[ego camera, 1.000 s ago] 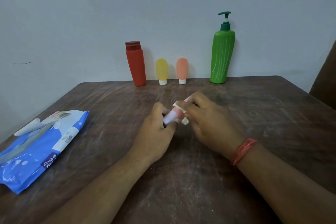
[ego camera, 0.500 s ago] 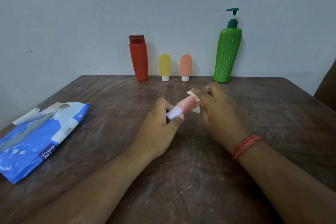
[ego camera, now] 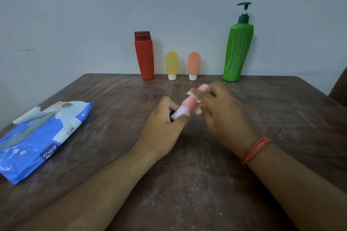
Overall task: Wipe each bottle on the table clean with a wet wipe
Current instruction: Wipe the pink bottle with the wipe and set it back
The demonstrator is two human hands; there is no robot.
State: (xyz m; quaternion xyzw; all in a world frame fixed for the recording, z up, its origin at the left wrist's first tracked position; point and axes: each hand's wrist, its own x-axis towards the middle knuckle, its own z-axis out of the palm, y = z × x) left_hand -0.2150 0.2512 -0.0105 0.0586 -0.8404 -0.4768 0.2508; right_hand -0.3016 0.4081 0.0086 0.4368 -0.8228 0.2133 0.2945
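Observation:
My left hand [ego camera: 165, 127] grips the white cap end of a small pink bottle [ego camera: 190, 104], held tilted above the middle of the table. My right hand [ego camera: 223, 112] pinches a crumpled white wet wipe [ego camera: 194, 93] around the bottle's upper body. Along the wall stand a red bottle [ego camera: 144, 56], a small yellow bottle [ego camera: 171, 64], a small orange-pink bottle [ego camera: 193, 64] and a tall green pump bottle [ego camera: 237, 50], all upright.
A blue pack of wet wipes [ego camera: 39, 137] lies at the left edge of the brown wooden table [ego camera: 187, 184], its flap lifted. A dark chair back [ego camera: 339, 88] shows at the right edge. A grey wall stands directly behind the bottles.
My right hand has slid the wipe up the pink bottle toward its far end, so more of the pink body shows. The view has shifted a little.

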